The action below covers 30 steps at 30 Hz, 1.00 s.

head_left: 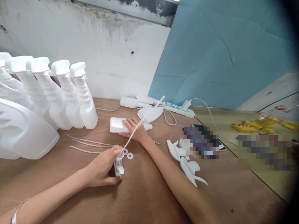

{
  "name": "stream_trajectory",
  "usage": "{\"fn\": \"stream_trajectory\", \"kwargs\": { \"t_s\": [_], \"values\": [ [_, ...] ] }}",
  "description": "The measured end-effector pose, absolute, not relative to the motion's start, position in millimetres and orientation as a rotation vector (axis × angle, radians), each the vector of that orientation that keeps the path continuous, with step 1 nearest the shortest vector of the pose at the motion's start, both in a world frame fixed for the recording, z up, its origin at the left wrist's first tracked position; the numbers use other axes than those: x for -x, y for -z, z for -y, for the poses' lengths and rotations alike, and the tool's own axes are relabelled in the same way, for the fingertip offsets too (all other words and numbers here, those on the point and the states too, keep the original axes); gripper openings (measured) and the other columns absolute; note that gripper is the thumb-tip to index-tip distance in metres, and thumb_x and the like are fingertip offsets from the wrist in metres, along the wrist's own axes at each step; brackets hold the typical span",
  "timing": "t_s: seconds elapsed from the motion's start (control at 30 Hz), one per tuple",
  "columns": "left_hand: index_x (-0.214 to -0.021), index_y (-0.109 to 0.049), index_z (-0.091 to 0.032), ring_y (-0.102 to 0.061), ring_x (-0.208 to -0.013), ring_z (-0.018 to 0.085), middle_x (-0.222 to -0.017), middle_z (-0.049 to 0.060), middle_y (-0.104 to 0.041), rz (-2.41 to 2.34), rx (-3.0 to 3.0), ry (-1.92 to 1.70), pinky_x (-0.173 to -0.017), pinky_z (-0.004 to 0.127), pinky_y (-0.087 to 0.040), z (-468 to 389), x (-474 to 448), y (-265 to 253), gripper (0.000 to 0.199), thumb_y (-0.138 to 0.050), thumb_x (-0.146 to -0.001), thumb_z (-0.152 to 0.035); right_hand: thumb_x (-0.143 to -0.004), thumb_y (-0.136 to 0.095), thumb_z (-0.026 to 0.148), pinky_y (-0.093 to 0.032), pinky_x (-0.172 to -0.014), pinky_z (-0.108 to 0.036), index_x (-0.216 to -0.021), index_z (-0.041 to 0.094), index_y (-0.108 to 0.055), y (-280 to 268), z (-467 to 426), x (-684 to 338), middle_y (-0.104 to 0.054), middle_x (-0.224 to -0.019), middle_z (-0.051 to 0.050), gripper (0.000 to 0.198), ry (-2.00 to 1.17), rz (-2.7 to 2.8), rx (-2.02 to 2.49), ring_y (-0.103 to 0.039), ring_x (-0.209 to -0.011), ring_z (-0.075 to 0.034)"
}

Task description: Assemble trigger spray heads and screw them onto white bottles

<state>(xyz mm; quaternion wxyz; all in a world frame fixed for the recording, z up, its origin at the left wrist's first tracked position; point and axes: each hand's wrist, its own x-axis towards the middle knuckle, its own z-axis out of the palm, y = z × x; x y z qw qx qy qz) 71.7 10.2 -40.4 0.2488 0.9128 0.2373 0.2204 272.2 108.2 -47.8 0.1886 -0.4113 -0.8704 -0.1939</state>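
In my left hand (pixel 105 168) is a white trigger spray head (pixel 119 165), turned so that its long dip tube (pixel 144 119) slants up to the right. My right hand (pixel 135 129) is wrapped over a white plastic bottle (pixel 116 124) that lies on its side, its neck pointing right. The tube passes in front of my right hand. Two small white washers (pixel 130 156) lie beside the spray head. Several loose dip tubes (pixel 86 141) stretch across the table left of it. More white trigger spray heads (pixel 187 161) rest right of my right forearm.
Assembled white spray bottles (pixel 87 105) stand in a group at the left. More bottles (pixel 130 102) lie near the wall, by a power strip (pixel 178 109) with cables. Phones (pixel 198 127), partly pixelated, lie at the right. Yellow packets (pixel 252 127) are on the adjoining surface.
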Motion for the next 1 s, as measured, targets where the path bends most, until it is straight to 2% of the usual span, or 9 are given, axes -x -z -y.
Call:
{"fn": "stream_trajectory", "kwargs": {
  "t_s": [0.17,0.3,0.4,0.47,0.63,0.7,0.87,0.93,1.0],
  "values": [
    [-0.129,-0.018,-0.022,-0.043,-0.111,0.025,-0.124,0.013,-0.04,-0.658,-2.447,-0.627,-0.093,0.04,-0.038,-9.4,-72.3,42.8,0.077,-0.061,-0.066,-0.019,-0.076,-0.041,0.063,-0.034,-0.087,-0.042,-0.126,0.017,-0.041,36.8,-100.6,-264.2,-0.052,-0.115,-0.016,0.068,0.355,2.443,1.349,-0.046,-0.102,-0.03],
    [-0.129,-0.019,-0.022,-0.042,-0.112,0.027,-0.124,0.013,-0.04,-0.663,-2.445,-0.623,-0.095,0.042,-0.037,-9.0,-71.4,42.7,0.077,-0.061,-0.065,-0.018,-0.074,-0.054,0.053,-0.031,-0.092,-0.045,-0.134,0.015,-0.028,34.4,-99.8,-264.7,-0.037,-0.131,-0.022,0.076,0.283,2.527,1.408,-0.036,-0.118,-0.035],
    [-0.13,-0.018,-0.022,-0.041,-0.113,0.027,-0.125,0.013,-0.04,-0.643,-2.442,-0.64,-0.095,0.041,-0.037,-8.6,-71.4,40.9,0.077,-0.06,-0.065,-0.017,-0.076,-0.055,0.037,-0.035,-0.091,-0.041,-0.137,0.008,-0.018,34.7,-102.4,-267.9,-0.035,-0.131,-0.025,0.076,0.153,2.523,1.47,-0.042,-0.114,-0.031],
    [-0.129,-0.018,-0.023,-0.042,-0.113,0.026,-0.125,0.013,-0.041,-0.634,-2.436,-0.643,-0.094,0.041,-0.037,-8.4,-71.6,39.8,0.078,-0.06,-0.065,-0.016,-0.076,-0.055,0.034,-0.039,-0.088,-0.039,-0.137,0.007,-0.017,33.4,-103.2,-269.4,-0.039,-0.128,-0.025,0.077,0.086,2.504,1.512,-0.047,-0.108,-0.03],
    [-0.129,-0.019,-0.022,-0.041,-0.115,0.026,-0.125,0.012,-0.041,-0.641,-2.445,-0.642,-0.096,0.042,-0.035,-8.3,-71.5,39.7,0.077,-0.061,-0.064,-0.016,-0.081,-0.045,0.049,-0.043,-0.079,-0.039,-0.134,0.028,-0.025,22.2,-97.3,-269.6,-0.041,-0.129,-0.015,0.061,0.109,2.441,1.625,-0.052,-0.104,-0.03],
    [-0.129,-0.019,-0.022,-0.041,-0.114,0.026,-0.125,0.013,-0.041,-0.646,-2.448,-0.633,-0.096,0.042,-0.036,-8.3,-71.1,40.5,0.078,-0.061,-0.064,-0.017,-0.076,-0.049,0.055,-0.043,-0.078,-0.041,-0.135,0.032,-0.022,16.4,-94.0,-269.8,-0.038,-0.132,-0.014,0.069,0.094,2.459,1.659,-0.051,-0.106,-0.032],
    [-0.13,-0.018,-0.022,-0.041,-0.114,0.026,-0.125,0.013,-0.041,-0.643,-2.445,-0.63,-0.096,0.041,-0.036,-7.9,-70.5,41.6,0.08,-0.062,-0.063,-0.016,-0.061,-0.067,0.051,-0.042,-0.077,-0.042,-0.139,0.017,-0.005,2.9,-88.4,-275.5,-0.042,-0.126,-0.024,0.105,-0.07,2.402,1.865,-0.051,-0.106,-0.037],
    [-0.13,-0.018,-0.022,-0.041,-0.115,0.027,-0.125,0.013,-0.04,-0.643,-2.449,-0.635,-0.096,0.041,-0.036,-7.8,-70.8,41.1,0.079,-0.061,-0.064,-0.017,-0.059,-0.071,0.042,-0.043,-0.076,-0.04,-0.139,0.014,-0.006,-1.9,-86.8,-278.7,-0.048,-0.121,-0.024,0.107,-0.186,2.391,1.958,-0.054,-0.102,-0.036],
    [-0.129,-0.019,-0.022,-0.042,-0.114,0.027,-0.125,0.013,-0.041,-0.64,-2.451,-0.644,-0.095,0.041,-0.036,-7.7,-71.2,40.1,0.077,-0.061,-0.065,-0.017,-0.062,-0.071,0.035,-0.042,-0.075,-0.038,-0.136,0.011,-0.016,-6.3,-85.4,-280.4,-0.053,-0.117,-0.024,0.096,-0.269,2.398,2.005,-0.057,-0.099,-0.035]
  ]
}}
